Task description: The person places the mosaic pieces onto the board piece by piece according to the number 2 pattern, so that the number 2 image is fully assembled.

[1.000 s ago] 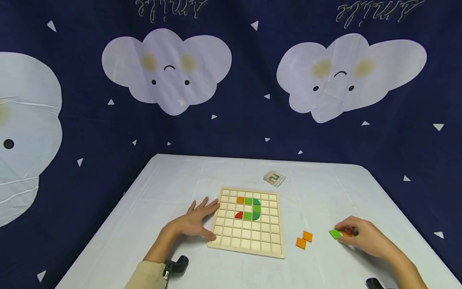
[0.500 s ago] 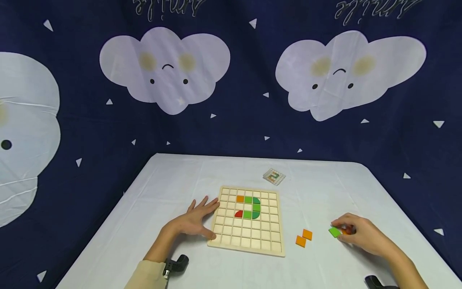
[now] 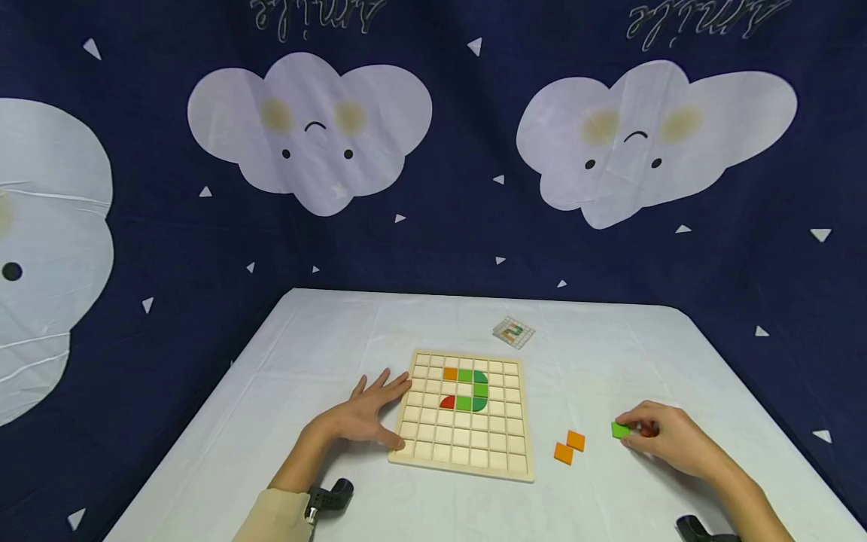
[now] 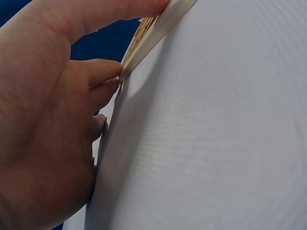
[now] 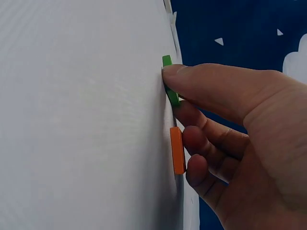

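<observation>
My right hand (image 3: pixel 670 436) pinches a green square tile (image 3: pixel 619 430) between thumb and finger, low over the white cloth. In the right wrist view, an orange tile (image 5: pixel 177 151) stands out beneath the other curled fingers. With fingers spread, my left hand (image 3: pixel 363 414) rests against the left side of a wooden grid board (image 3: pixel 460 457), fingertips and thumb at its rim. Colored tiles sit in the board's upper cells: an orange square (image 3: pixel 450 374), several green squares (image 3: pixel 465 375), dark green quarter-rounds (image 3: pixel 480 376) and a red quarter-round (image 3: pixel 448 403).
Two orange square tiles (image 3: pixel 576 441) lie corner to corner between the board and my right hand. Behind the board, a small patterned card (image 3: pixel 514 332) lies on the white-covered table (image 3: pixel 352 324). A dark blue curtain (image 3: pixel 474 248) with clouds hangs around the table.
My right hand has shifted slightly left with the green tile, which has turned a little. The orange tile beneath that hand shows less in the head view. My left hand stays at the board.
</observation>
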{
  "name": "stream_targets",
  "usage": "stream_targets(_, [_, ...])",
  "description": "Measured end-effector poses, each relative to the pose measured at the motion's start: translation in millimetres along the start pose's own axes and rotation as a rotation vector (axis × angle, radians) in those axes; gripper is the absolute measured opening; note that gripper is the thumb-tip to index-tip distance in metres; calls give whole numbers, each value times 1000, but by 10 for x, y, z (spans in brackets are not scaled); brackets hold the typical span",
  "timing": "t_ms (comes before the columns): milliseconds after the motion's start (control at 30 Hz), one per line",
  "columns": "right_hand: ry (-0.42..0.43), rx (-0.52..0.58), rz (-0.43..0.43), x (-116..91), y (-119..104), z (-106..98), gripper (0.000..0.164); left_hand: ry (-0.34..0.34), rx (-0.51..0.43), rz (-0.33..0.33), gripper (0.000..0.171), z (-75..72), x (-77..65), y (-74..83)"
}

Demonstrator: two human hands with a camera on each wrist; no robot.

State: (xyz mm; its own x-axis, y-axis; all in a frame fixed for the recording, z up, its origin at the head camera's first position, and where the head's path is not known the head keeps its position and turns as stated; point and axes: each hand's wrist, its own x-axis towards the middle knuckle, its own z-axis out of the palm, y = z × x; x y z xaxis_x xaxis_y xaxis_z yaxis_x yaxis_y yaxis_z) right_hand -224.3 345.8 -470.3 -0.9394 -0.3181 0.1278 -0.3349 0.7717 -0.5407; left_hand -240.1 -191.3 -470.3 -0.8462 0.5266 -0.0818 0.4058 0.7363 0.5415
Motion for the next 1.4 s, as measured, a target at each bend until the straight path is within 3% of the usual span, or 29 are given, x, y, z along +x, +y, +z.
stream_targets(267, [-1,-5,44,38,-36,-4,26,-2,3,-8,107,-2,10,9])
stream_targets(1133, [-3,23,-81,250,-219,174,23,-6,14,0,108,7,-4,-19])
stream_targets(1400, [-12,7,-73,318,-308,219,23,-5,12,9,107,6,-1,-9])
